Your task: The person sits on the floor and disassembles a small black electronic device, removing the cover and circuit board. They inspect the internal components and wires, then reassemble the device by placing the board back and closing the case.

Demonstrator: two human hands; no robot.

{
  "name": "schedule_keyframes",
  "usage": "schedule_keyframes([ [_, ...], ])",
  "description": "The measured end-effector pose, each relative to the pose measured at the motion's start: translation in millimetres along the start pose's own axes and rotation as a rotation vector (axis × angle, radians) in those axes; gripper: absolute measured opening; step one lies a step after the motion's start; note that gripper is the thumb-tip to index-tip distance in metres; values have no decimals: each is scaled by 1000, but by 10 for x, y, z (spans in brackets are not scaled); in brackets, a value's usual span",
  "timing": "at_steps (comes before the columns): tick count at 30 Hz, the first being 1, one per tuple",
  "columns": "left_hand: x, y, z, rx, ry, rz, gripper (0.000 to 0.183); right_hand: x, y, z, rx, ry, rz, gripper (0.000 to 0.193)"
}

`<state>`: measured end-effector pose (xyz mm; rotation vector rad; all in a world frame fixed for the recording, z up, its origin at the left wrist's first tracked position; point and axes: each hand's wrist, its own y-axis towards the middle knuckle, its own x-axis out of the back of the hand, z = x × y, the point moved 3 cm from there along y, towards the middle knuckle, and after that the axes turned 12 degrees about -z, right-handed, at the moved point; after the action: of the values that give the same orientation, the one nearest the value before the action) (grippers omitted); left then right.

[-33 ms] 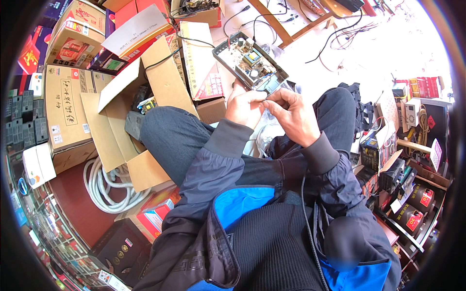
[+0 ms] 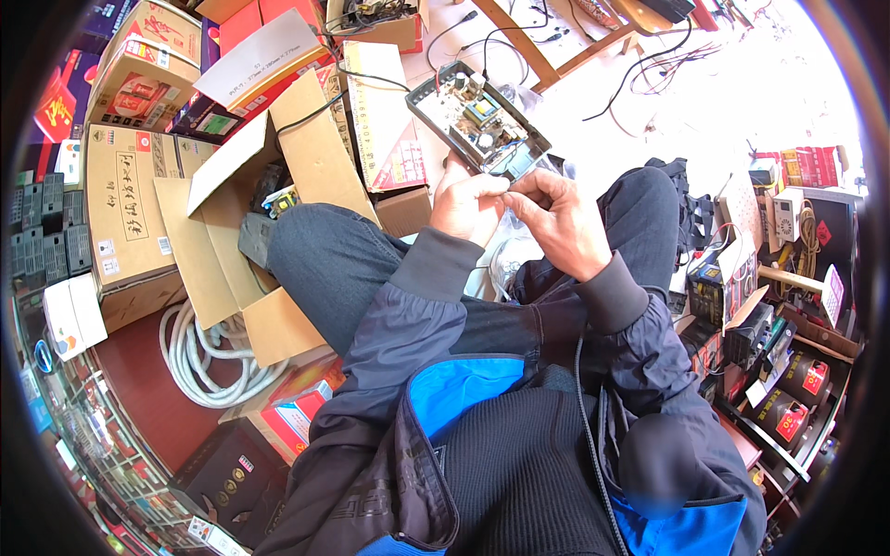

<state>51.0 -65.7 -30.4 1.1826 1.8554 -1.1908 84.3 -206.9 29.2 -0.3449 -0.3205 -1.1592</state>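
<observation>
In front of my knees, a dark open-topped housing (image 2: 533,128) is tilted with its inside toward me. It contains a circuit board (image 2: 464,100) with a yellow transformer, round capacitors, wires and a grey-blue part at the near end. My left hand (image 2: 464,208) is closed on the near end of this housing, thumb on top and fingers underneath. Thumb and fingertips of my right hand (image 2: 567,227) are pinched together at the near right corner, beside the left thumb. Whatever sits between those right fingertips is too small or hidden to make out. A black cable (image 2: 371,76) reaches the housing's far left corner.
An open cardboard box (image 2: 320,148) with electronic parts stands by my left knee, near stacked cartons (image 2: 130,199) and a coiled pale hose (image 2: 190,366). Cables (image 2: 640,69) lie on the floor ahead, by a wooden frame (image 2: 575,60). Boxes and tools (image 2: 742,278) crowd the right.
</observation>
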Motion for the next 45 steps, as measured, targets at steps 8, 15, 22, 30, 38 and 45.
schedule_keyframes([
  [8,5,-18,16,-19,55,-37,73,-40,-24,-34,-37,34,-21,15],
  [15,-2,-14,0,-39,62,-53,73,-11,-80,29,-2,78,-24,13],
  [22,-13,3,-7,43,-96,-44,64,35,-85,104,97,79,-39,10],
  [30,10,19,3,49,-211,-45,55,28,-102,111,100,56,-38,11],
  [38,2,28,24,46,-136,-69,56,45,-84,111,145,-25,-33,11],
  [45,1,-49,13,19,51,-87,71,34,-76,98,171,-86,-17,11],
])
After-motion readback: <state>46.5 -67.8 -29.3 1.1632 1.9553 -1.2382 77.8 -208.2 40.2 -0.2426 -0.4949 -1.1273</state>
